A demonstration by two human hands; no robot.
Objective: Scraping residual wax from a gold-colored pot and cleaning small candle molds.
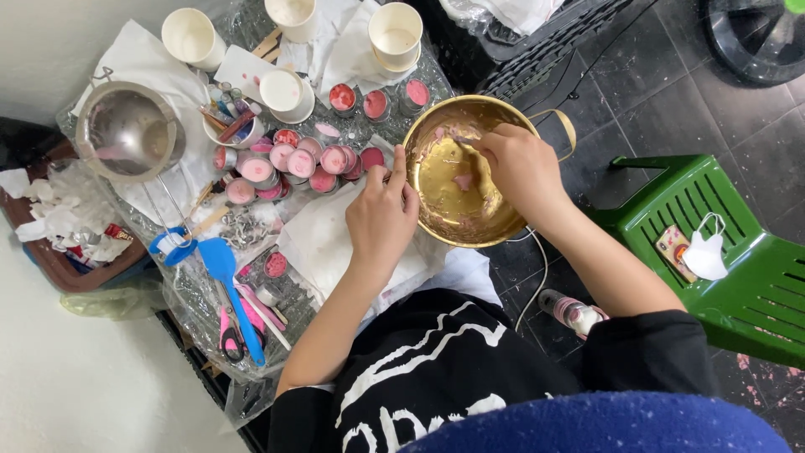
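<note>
The gold bowl (pixel 470 180) sits tilted off the counter (pixel 210 294) edge, its near rim pinched in the left hand (pixel 381 214). Inside it, the right hand (pixel 520 168) has its grip closed on a thin scraping tool whose tip is barely visible. Pink residue (pixel 463 180) lies just below that grip. Judging by this, steady the rim firmly and scrape toward the low side, away from the small pink-filled tins (pixel 302 161) left of the holding hand.
</note>
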